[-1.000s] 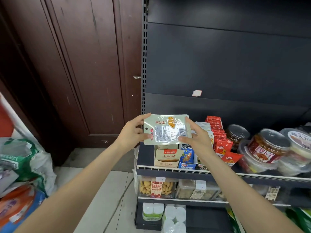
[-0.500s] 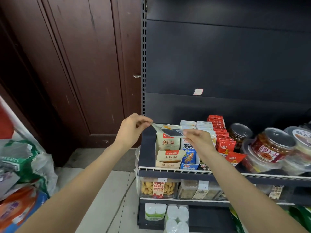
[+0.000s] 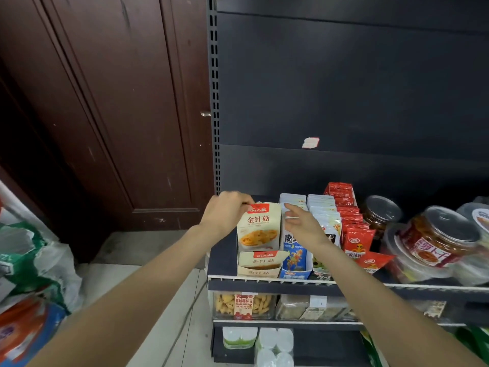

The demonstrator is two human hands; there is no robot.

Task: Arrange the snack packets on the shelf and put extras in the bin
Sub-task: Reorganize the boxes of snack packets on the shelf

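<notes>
- Left hand [image 3: 225, 217] at the top left corner of the white mushroom packet [image 3: 258, 226], fingers curled over its upper edge, apparently steadying it upright in the front of its row
- Right hand [image 3: 304, 225] just right of that packet, fingers loosely spread and gripping nothing, seemingly nudging the neighbouring row straight
- White mushroom packet standing upright in its cardboard tray [image 3: 260, 264] at the left end of the shelf [image 3: 264, 283], face turned outward for shoppers
- Blue packet [image 3: 295, 256] immediately right of the mushroom packet, then rows of grey-white packets [image 3: 321, 210] and red packets [image 3: 354, 234], all filed on edge to save room
- Clear tubs [image 3: 436, 239] with red labels further right of the mushroom packet, lying tilted on their sides
- Bin for extras not identifiable; only bulging sacks [image 3: 31, 260] on the floor well left of the shelf
- Judged near the end of slotting this packet; risk of the row toppling forward once released
</notes>
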